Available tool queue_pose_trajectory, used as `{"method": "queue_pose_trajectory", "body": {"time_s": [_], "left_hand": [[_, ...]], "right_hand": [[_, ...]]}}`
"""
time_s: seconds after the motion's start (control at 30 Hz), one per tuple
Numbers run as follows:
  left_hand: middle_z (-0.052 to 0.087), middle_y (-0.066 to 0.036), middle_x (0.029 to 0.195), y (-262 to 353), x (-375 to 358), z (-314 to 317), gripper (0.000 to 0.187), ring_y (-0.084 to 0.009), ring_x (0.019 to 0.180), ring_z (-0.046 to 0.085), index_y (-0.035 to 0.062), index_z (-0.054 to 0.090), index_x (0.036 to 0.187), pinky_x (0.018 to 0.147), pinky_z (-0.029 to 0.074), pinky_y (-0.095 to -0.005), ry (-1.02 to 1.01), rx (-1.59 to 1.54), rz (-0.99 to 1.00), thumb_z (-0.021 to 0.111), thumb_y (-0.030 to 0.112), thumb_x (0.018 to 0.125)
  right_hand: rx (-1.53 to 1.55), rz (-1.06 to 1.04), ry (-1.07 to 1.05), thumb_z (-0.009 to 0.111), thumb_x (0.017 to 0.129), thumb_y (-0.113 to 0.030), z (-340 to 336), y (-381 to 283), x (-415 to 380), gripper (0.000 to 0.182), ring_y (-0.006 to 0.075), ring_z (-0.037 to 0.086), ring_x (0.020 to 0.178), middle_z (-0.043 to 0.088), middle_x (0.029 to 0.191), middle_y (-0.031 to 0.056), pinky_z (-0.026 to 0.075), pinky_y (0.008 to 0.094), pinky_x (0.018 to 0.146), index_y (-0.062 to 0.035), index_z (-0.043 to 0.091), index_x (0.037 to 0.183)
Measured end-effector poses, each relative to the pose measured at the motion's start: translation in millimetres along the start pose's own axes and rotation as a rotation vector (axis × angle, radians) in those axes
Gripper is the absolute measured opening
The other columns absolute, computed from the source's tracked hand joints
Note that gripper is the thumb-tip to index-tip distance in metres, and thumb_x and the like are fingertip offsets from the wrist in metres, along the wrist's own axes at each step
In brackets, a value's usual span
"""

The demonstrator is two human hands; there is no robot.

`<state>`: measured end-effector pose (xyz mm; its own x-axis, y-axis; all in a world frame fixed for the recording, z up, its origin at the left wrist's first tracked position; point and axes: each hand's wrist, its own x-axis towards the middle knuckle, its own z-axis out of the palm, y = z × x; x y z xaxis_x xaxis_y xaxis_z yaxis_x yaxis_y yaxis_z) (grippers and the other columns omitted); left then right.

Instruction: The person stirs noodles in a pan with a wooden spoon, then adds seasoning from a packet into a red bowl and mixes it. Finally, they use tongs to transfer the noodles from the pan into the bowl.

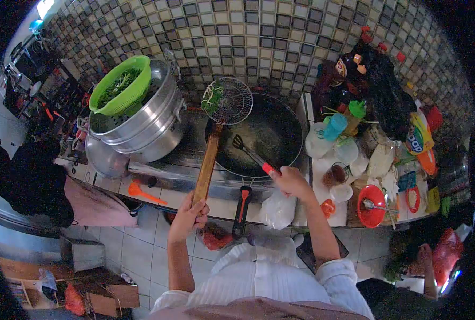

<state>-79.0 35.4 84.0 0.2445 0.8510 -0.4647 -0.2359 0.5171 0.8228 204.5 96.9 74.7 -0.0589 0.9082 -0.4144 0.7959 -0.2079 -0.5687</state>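
Observation:
In the head view, my left hand (188, 217) is wrapped round the wooden handle of a wire skimmer (236, 101). Green leaves with pale bits (212, 97) lie at the left side of its mesh, above the pan's upper left edge. My right hand (293, 183) grips the red handle of a slotted spatula (252, 154), whose dark head is over the large black wok (283, 130). Murky liquid seems to cover the wok's bottom. The wok's black and red handle (242, 210) points toward me, between my hands.
A green basket of leaves (121, 85) rests on a metal steamer pot (147, 125) at left. An orange funnel (144, 194) lies on the counter edge. Bottles, cups, a plastic bag (278, 209) and a red bowl (371, 205) are at right. Another person's arm (427, 272) shows at lower right.

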Motion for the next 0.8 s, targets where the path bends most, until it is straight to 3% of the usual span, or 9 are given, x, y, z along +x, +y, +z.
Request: {"method": "queue_pose_trajectory", "body": {"time_s": [0.07,0.2,0.27,0.4,0.47,0.6,0.67,0.8], "left_hand": [[0.038,0.002,0.064,0.5,-2.1,-1.2,0.015,-0.0034,0.046,0.032,0.0106,0.04,0.101,0.035,0.021,-0.0158,-0.003,-0.063,0.003,0.045,0.014,0.086],[0.038,0.002,0.064,0.4,-3.4,-4.9,0.014,-0.0037,0.046,0.032,0.0102,0.041,0.1,0.035,0.021,-0.0158,0.018,-0.078,-0.002,0.045,0.014,0.086],[0.039,0.002,0.064,2.0,-4.9,-4.4,0.014,-0.0034,0.046,0.033,0.0103,0.041,0.099,0.035,0.022,-0.0156,0.018,-0.078,0.0,0.044,0.014,0.087],[0.039,0.002,0.064,-1.2,-3.2,-6.5,0.013,-0.0032,0.045,0.032,0.0105,0.041,0.099,0.034,0.022,-0.0156,0.027,-0.079,0.014,0.044,0.015,0.087],[0.039,0.002,0.064,-2.3,-2.2,-7.4,0.013,-0.0032,0.044,0.032,0.0105,0.04,0.099,0.033,0.022,-0.0158,0.022,-0.065,0.006,0.044,0.015,0.087],[0.039,0.001,0.064,-6.3,0.1,-8.6,0.013,-0.0031,0.043,0.031,0.0105,0.04,0.099,0.033,0.022,-0.0158,0.006,-0.07,0.014,0.044,0.014,0.087],[0.039,0.001,0.065,-6.6,0.2,-7.8,0.014,-0.0034,0.044,0.031,0.0103,0.04,0.1,0.033,0.022,-0.0159,0.005,-0.066,0.01,0.043,0.014,0.087],[0.039,0.002,0.064,-5.8,-2.6,-4.3,0.016,-0.0037,0.045,0.031,0.01,0.04,0.102,0.034,0.022,-0.016,0.036,-0.051,-0.003,0.042,0.013,0.087]], "right_hand": [[0.036,0.046,0.068,0.046,0.079,-0.04,6.8,-8.9,2.0,0.048,0.0286,0.06,0.056,0.058,0.063,0.0185,0.047,0.0398,0.063,0.0071,0.055,0.075],[0.014,-0.018,0.032,0.046,0.079,-0.04,23.3,-6.8,21.3,0.048,0.0321,0.06,0.063,0.059,0.069,0.0203,0.046,0.042,0.066,0.0072,0.052,0.085],[-0.184,-0.284,0.363,0.047,0.08,-0.041,45.5,7.9,37.9,0.043,0.029,0.057,0.048,0.057,0.062,0.0176,0.047,0.0371,0.053,0.0024,0.051,0.08],[-0.202,-0.292,0.406,0.048,0.08,-0.037,53.6,11.1,42.7,0.038,0.0287,0.057,0.047,0.057,0.063,0.0178,0.046,0.0381,0.05,0.0014,0.051,0.08],[-0.106,-0.189,0.255,0.049,0.081,-0.033,50.2,9.4,38.5,0.035,0.0272,0.056,0.047,0.056,0.062,0.0173,0.045,0.0384,0.047,0.0019,0.051,0.08],[-0.025,-0.142,0.157,0.049,0.082,-0.031,42.2,8.4,33.4,0.033,0.0235,0.054,0.043,0.055,0.058,0.0144,0.044,0.0364,0.042,0.0017,0.05,0.079],[0.171,-0.045,0.017,0.048,0.083,-0.033,34.6,4.8,24.9,0.033,0.016,0.048,0.036,0.052,0.054,0.0084,0.04,0.0303,0.037,-0.001,0.049,0.075],[0.411,-0.036,-0.126,0.047,0.084,-0.033,32.6,18.8,20.9,0.03,0.009,0.042,0.035,0.049,0.052,0.0033,0.035,0.0244,0.032,-0.0048,0.048,0.072]]}}
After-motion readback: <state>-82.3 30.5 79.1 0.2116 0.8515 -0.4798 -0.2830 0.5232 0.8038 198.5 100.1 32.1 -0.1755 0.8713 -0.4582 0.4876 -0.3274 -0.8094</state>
